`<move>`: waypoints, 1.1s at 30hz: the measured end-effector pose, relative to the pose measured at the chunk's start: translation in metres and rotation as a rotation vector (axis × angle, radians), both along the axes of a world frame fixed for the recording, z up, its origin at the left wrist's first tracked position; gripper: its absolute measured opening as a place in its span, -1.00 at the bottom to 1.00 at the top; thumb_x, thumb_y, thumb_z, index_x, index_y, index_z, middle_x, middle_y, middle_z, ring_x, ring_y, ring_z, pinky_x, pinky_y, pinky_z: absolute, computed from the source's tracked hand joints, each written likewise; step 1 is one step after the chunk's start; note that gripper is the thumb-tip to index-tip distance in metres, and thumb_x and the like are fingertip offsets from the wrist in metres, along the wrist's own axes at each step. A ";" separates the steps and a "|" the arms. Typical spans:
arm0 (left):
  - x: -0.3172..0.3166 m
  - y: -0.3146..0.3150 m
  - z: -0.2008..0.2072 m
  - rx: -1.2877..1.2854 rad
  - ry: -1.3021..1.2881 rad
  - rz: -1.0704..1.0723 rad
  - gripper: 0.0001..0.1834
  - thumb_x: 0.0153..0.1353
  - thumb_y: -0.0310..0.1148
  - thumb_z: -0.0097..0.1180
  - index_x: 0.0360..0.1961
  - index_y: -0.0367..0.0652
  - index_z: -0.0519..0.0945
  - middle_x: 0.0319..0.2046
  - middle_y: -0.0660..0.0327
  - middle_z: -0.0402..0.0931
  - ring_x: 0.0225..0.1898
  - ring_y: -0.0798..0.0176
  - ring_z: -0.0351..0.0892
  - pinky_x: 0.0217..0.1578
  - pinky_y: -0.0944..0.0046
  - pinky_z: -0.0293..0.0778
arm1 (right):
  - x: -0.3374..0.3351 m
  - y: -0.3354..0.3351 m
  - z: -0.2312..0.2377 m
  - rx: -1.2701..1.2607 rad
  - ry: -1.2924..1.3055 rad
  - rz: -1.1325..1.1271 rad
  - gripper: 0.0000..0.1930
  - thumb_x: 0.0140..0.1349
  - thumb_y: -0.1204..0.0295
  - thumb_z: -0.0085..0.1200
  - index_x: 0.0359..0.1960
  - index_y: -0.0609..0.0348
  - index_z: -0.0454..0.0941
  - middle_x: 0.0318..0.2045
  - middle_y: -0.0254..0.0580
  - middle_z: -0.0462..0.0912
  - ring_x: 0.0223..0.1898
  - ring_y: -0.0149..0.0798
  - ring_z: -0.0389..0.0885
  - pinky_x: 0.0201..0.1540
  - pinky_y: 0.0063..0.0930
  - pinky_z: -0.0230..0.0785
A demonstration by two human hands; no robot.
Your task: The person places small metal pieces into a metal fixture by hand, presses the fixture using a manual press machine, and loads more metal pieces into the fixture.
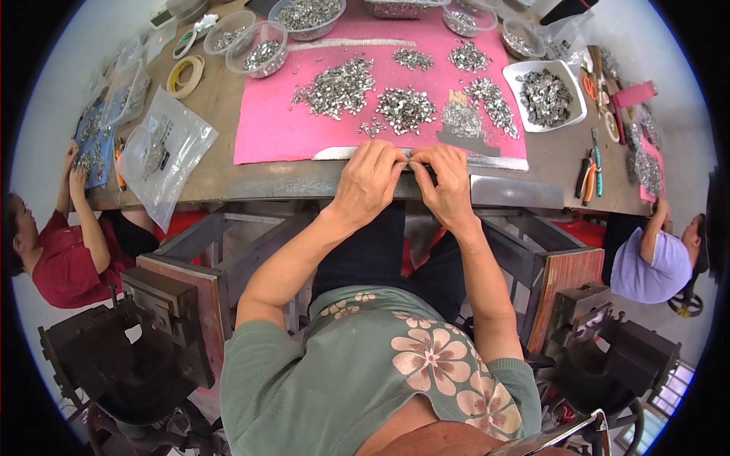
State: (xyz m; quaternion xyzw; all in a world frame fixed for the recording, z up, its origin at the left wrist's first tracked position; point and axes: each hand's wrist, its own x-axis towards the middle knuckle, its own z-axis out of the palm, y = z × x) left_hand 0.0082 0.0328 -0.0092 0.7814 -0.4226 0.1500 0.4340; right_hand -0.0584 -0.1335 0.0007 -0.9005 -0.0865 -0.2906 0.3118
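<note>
My left hand (369,182) and my right hand (443,182) meet at the near edge of the pink mat (266,129), fingertips almost touching. Both are closed in a pinch; whatever sits between the fingers is too small to make out. Just beyond them lie heaps of small silvery metal pieces: a large heap (334,87), a rounder heap (406,109), and a pile of thin pale pieces (462,120) beside the right hand. A white strip (498,163) runs along the mat's near edge, partly covered by my hands.
Clear bowls (258,52) of metal pieces stand at the back, with a white tray (546,94) at right. Pliers (585,179) lie right; a plastic bag (163,144) and tape roll (185,77) lie left. Co-workers sit on both sides: a red sleeve (61,243) left, a lilac shirt (650,262) right.
</note>
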 end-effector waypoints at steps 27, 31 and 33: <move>0.061 0.036 -0.006 0.221 -0.080 0.264 -0.86 0.18 -0.27 0.36 -0.32 -0.06 0.70 -0.34 0.33 0.56 -0.18 0.21 0.50 0.05 0.04 0.19 | 0.007 -0.008 -0.002 -0.074 -0.027 0.094 -0.80 0.10 0.65 0.28 -0.27 0.20 0.56 -0.32 -0.20 0.69 -0.24 -0.12 0.66 -0.07 -0.24 0.40; 0.065 0.034 -0.007 0.238 -0.169 0.266 -0.90 0.19 -0.29 0.35 -0.32 -0.04 0.70 -0.38 0.35 0.55 -0.20 0.23 0.50 0.08 0.03 0.16 | 0.006 -0.007 -0.002 -0.073 -0.026 0.085 -0.81 0.10 0.66 0.27 -0.27 0.21 0.56 -0.31 -0.20 0.69 -0.24 -0.12 0.66 -0.06 -0.24 0.41; 0.066 0.033 -0.005 0.225 -0.176 0.265 -0.90 0.19 -0.29 0.34 -0.32 -0.03 0.70 -0.40 0.36 0.55 -0.22 0.24 0.50 0.08 0.04 0.16 | 0.006 -0.007 -0.002 -0.089 -0.029 0.086 -0.81 0.10 0.66 0.27 -0.27 0.21 0.55 -0.31 -0.20 0.69 -0.25 -0.12 0.66 -0.06 -0.24 0.41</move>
